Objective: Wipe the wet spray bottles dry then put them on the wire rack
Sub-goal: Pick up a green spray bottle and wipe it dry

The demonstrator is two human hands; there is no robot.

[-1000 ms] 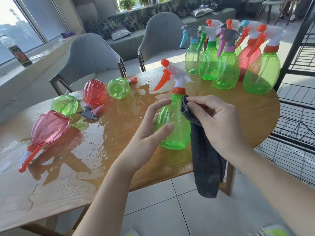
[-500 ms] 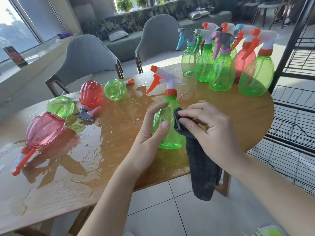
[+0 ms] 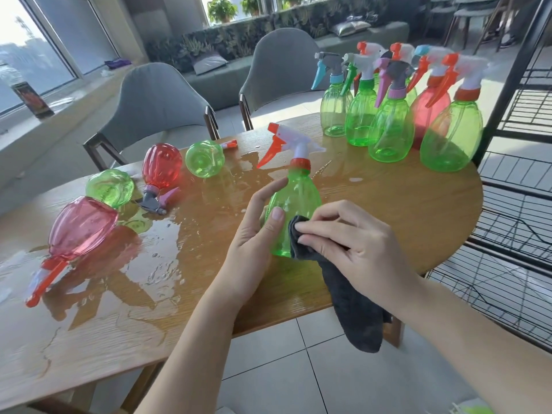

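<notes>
On wet wood, left hand (image 3: pixel 254 243) grips ribbed green bottle (image 3: pixel 294 201); right hand (image 3: pixel 355 243) pinches dark cloth (image 3: pixel 352 306).

A wooden table (image 3: pixel 388 222) is covered with pooled water (image 3: pixel 143 264) over its left and middle. Four bottles are laid on their sides at the left: a pink one (image 3: pixel 80 228), two green ones (image 3: pixel 110 188) (image 3: pixel 205 158) and a red one (image 3: pixel 161 166). A cluster of upright bottles (image 3: pixel 391 127) is stood at the far right edge, and one green bottle (image 3: pixel 294 204) is stood near the middle.
</notes>
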